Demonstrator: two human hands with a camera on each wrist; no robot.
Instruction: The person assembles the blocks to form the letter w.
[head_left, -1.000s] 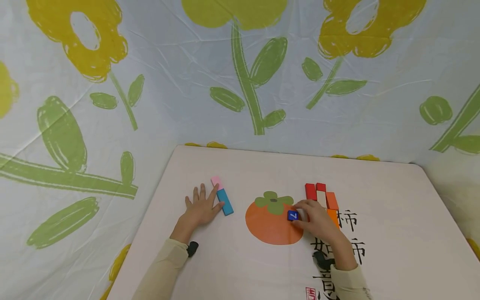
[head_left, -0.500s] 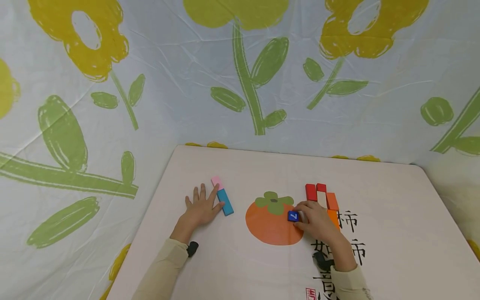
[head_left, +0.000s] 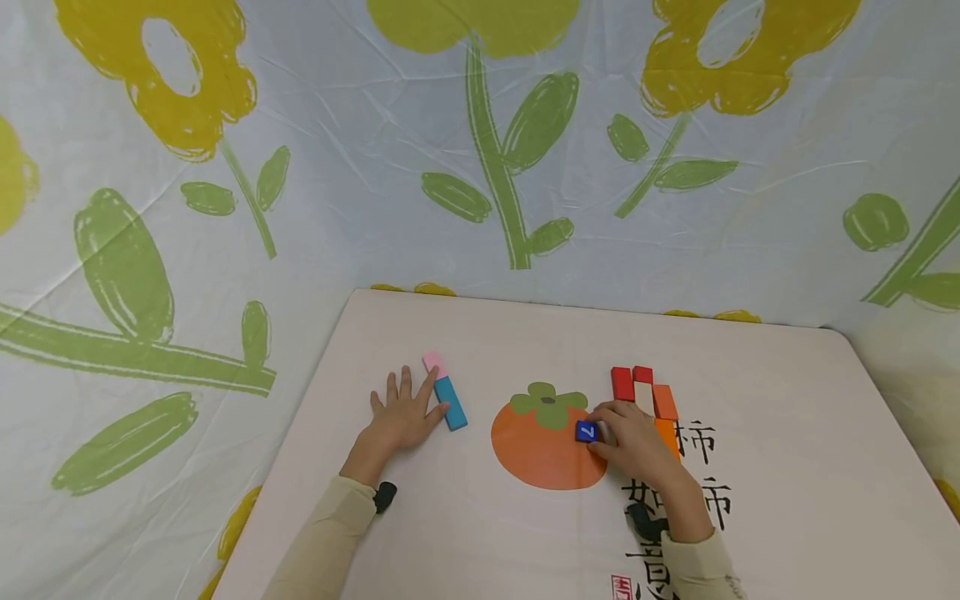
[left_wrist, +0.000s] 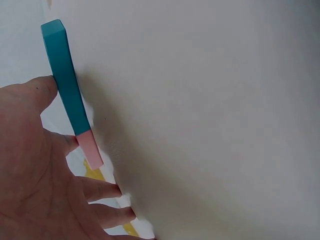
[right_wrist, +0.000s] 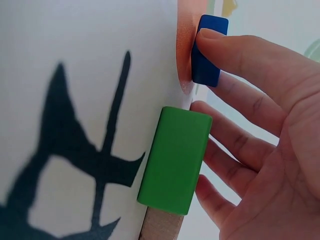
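Around the flat orange fruit [head_left: 532, 458] printed on the smooth worktop [head_left: 480, 542], the right hand [head_left: 636, 443] is at 3 o'clock. It pinches a little blue block [head_left: 587, 432] marked 7, at the fruit's 3 o'clock side; I can't tell if the block rests on the worktop. The left hand [head_left: 405, 421], at 9 o'clock, has its fingers spread and grips nothing. Its thumb touches a long teal block [head_left: 452, 407], its pointer finger a short pink block [head_left: 432, 362]. Those two meet end to end. Red blocks [head_left: 622, 383] sit at 2 o'clock beside orange blocks [head_left: 664, 402], one partly hidden by the right hand. The right wrist view shows a shiny, round-cornered green block [right_wrist: 175, 160]; at its 6 o'clock, a grainy brown piece [right_wrist: 161, 229] is cut off.
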